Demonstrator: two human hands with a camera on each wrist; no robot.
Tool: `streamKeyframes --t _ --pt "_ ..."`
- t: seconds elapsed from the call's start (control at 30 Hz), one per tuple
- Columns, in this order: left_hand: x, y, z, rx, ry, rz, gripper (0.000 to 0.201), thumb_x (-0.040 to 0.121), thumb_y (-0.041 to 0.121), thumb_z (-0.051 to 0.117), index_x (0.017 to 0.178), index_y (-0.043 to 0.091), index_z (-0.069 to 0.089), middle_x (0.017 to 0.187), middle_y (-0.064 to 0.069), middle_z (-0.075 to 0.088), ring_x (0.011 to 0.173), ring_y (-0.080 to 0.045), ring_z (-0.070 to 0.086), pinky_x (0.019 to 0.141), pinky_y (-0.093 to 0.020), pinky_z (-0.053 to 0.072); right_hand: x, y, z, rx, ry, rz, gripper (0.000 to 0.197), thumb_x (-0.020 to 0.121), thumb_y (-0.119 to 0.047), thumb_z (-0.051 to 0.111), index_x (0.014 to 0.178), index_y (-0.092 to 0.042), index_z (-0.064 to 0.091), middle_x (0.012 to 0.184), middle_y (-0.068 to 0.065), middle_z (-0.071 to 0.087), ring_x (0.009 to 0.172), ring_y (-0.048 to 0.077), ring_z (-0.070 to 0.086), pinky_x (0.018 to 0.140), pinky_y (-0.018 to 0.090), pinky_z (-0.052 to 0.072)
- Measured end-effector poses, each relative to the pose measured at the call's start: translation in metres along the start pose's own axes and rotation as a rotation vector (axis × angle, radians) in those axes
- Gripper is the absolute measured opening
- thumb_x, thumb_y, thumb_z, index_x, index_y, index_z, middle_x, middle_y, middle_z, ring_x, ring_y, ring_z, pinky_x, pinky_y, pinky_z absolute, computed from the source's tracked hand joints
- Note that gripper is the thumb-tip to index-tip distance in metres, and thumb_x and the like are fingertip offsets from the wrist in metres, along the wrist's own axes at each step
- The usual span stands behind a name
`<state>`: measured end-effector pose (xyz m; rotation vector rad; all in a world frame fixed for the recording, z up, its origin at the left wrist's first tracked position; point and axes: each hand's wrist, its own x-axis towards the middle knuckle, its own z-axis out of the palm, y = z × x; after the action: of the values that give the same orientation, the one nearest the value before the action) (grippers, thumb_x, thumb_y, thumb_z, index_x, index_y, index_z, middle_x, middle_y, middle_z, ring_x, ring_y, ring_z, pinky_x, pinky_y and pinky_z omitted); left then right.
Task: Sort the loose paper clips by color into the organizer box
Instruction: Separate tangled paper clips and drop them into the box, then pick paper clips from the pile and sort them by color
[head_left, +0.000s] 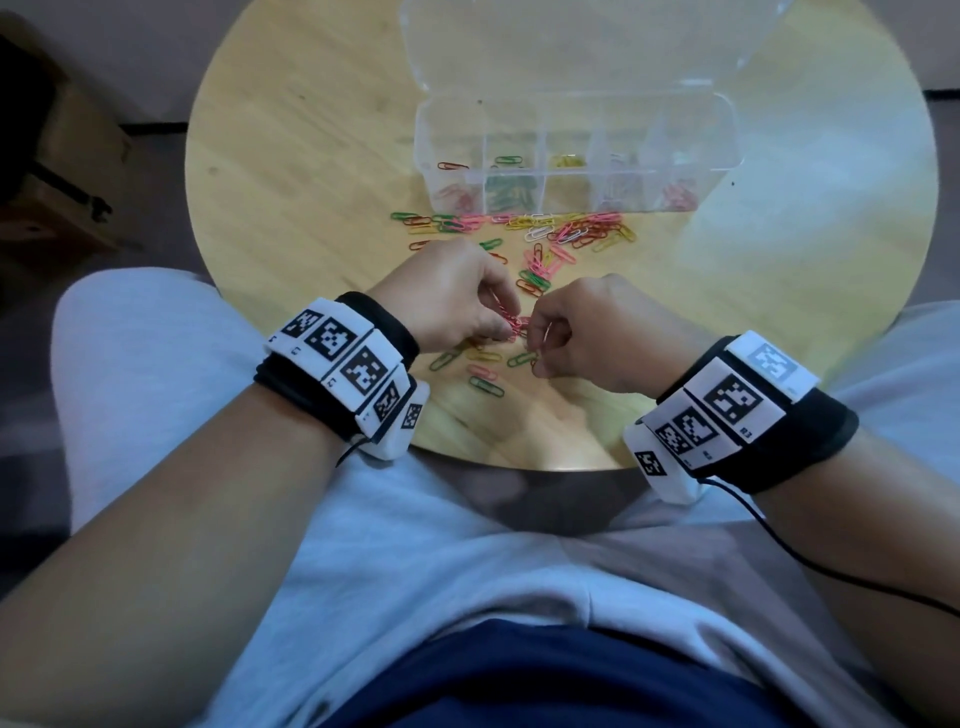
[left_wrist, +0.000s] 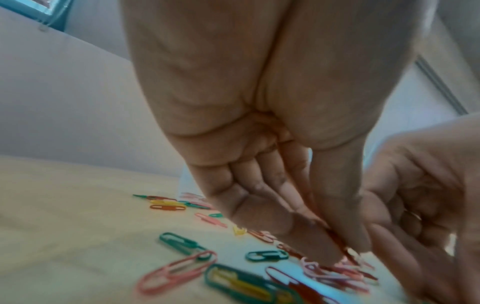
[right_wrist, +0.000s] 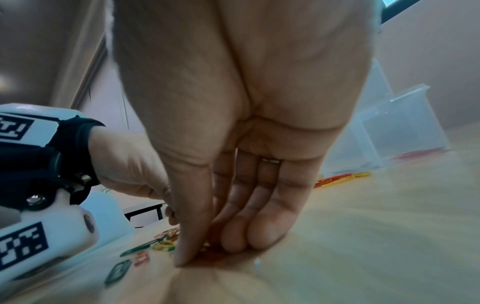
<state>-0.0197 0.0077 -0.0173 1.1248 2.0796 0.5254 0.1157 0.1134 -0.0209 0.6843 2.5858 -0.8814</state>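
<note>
A clear organizer box (head_left: 422, 156) stands open at the table's far side, with red, green, yellow, pale and pink clips in separate compartments. Loose paper clips (head_left: 571, 231) of mixed colours lie scattered in front of it and down towards my hands. My left hand (head_left: 506, 325) pinches a small bunch of red and pink clips (left_wrist: 335, 236) between thumb and fingers just above the table. Close beside it, my right hand (head_left: 540, 356) has its thumb and fingers curled down onto the table, closing on red clips (right_wrist: 210, 254). Both hands nearly touch.
The round wooden table (head_left: 311, 182) ends just in front of my lap. The box's lid (head_left: 571, 47) stands tilted back behind it. Green, pink and yellow clips (left_wrist: 182, 242) lie around my fingers. A dark piece of furniture (head_left: 47, 171) stands on the floor to the left.
</note>
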Motion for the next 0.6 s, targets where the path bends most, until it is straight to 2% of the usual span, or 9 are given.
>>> streamKeyframes --t 0.1,0.2,0.33,0.4,0.5,0.57,0.6 --pt "-0.001 0.000 -0.002 -0.089 0.018 -0.009 0.022 0.078 0.009 0.079 0.099 0.014 0.074 0.079 0.002 0.075 0.071 -0.004 0.072 0.071 -0.021 0.058 0.000 -0.001 0.000 -0.002 -0.007 0.014 0.018 0.076 -0.020 0.081 0.082 -0.028 0.066 0.076 -0.011 0.069 0.081 0.012 0.064 0.078 0.031 0.054" --pt "0.000 -0.002 -0.004 -0.125 0.040 0.003 0.023 0.078 0.007 0.078 0.099 0.014 0.074 0.080 0.001 0.075 0.072 -0.006 0.072 0.075 -0.028 0.059 -0.002 -0.002 0.000 -0.010 0.006 0.001 0.022 0.075 -0.023 0.080 0.090 -0.028 0.065 0.079 -0.010 0.068 0.081 0.014 0.062 0.077 0.031 0.053" --pt "-0.001 -0.002 -0.006 -0.131 0.073 0.040 0.018 0.082 0.005 0.075 0.097 0.013 0.075 0.083 -0.002 0.075 0.074 -0.010 0.071 0.076 -0.027 0.058 -0.005 -0.007 0.003 -0.028 0.013 -0.039 0.030 0.073 -0.023 0.079 0.097 -0.026 0.061 0.077 -0.010 0.067 0.077 0.015 0.063 0.073 0.032 0.053" --pt "-0.002 -0.002 -0.009 -0.124 0.065 0.050 0.014 0.084 0.004 0.071 0.094 0.014 0.074 0.081 -0.003 0.074 0.072 -0.012 0.071 0.071 -0.026 0.058 -0.005 -0.010 0.004 -0.056 0.005 -0.044 0.031 0.073 -0.024 0.079 0.097 -0.026 0.059 0.080 -0.007 0.068 0.078 0.018 0.062 0.073 0.035 0.055" --pt "-0.004 -0.005 -0.013 -0.027 0.023 0.020 0.019 0.088 0.004 0.065 0.084 0.021 0.071 0.078 0.002 0.070 0.065 -0.008 0.066 0.060 -0.023 0.053 -0.006 -0.010 0.005 -0.086 -0.021 -0.039 0.035 0.071 -0.027 0.080 0.095 -0.029 0.055 0.084 -0.004 0.067 0.081 0.020 0.062 0.074 0.037 0.055" --pt "-0.004 -0.007 -0.015 0.030 -0.019 -0.044 0.026 0.088 0.001 0.054 0.078 0.021 0.067 0.073 0.003 0.064 0.062 -0.008 0.058 0.060 -0.024 0.045 -0.007 -0.009 0.006 -0.095 -0.026 -0.044 0.035 0.070 -0.027 0.080 0.093 -0.029 0.053 0.084 -0.004 0.067 0.081 0.021 0.061 0.074 0.036 0.055" --pt "-0.004 -0.008 -0.016 0.025 -0.035 -0.075 0.029 0.086 -0.002 0.047 0.074 0.019 0.064 0.070 0.002 0.060 0.062 -0.013 0.054 0.062 -0.026 0.041 -0.008 -0.009 0.007 -0.094 -0.026 -0.044 0.035 0.070 -0.027 0.080 0.092 -0.029 0.053 0.084 -0.004 0.066 0.081 0.021 0.061 0.073 0.036 0.054"
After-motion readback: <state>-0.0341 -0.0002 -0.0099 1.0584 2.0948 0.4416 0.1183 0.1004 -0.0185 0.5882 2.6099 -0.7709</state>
